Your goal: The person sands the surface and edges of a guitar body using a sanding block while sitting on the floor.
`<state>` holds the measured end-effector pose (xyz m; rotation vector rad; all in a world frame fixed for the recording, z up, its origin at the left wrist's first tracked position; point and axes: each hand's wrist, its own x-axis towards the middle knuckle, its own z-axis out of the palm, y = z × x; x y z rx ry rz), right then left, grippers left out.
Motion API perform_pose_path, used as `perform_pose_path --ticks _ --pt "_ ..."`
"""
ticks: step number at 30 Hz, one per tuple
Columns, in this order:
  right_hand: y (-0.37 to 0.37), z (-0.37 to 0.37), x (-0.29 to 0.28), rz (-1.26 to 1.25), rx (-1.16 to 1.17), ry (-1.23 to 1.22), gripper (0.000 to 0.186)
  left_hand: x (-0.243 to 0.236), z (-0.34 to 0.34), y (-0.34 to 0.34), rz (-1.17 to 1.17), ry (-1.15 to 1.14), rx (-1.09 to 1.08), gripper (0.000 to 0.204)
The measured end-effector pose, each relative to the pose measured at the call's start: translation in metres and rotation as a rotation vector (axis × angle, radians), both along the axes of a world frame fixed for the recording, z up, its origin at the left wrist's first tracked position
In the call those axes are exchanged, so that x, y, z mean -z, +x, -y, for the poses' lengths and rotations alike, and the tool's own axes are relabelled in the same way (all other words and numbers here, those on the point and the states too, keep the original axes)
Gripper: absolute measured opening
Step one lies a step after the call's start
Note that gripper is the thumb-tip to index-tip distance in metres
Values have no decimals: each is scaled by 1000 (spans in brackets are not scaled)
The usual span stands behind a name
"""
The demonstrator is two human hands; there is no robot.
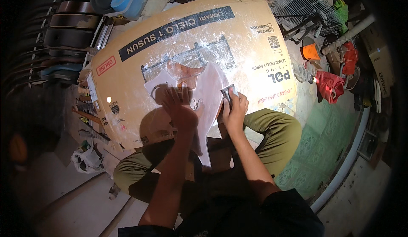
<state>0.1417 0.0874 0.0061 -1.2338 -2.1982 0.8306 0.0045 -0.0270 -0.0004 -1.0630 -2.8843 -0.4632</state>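
While left hand [180, 111] flat on pale guitar body [211, 95], right hand [236, 110] snug around dark block [228, 92].

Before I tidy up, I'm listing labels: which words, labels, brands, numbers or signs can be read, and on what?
I won't copy wording, only place it:
Cardboard, dark band: large pale letters.
Cardboard, left end: red boxed label.
Cardboard, right end: black print, square code, red print.
Box, far right: lettering.
Small dark marks on the cardboard's left; pale print on the shirt: too small to read.
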Motion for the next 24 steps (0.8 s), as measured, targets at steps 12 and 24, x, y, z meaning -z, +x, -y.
perform_pose_path --ticks 12,24 --pt "-22 -24 -5 48 5 116 48 8 6 3 -13 -58 -1 81" --pt "-23 -37 -3 37 25 115 42 0 1 9 7 -202 -9 85"
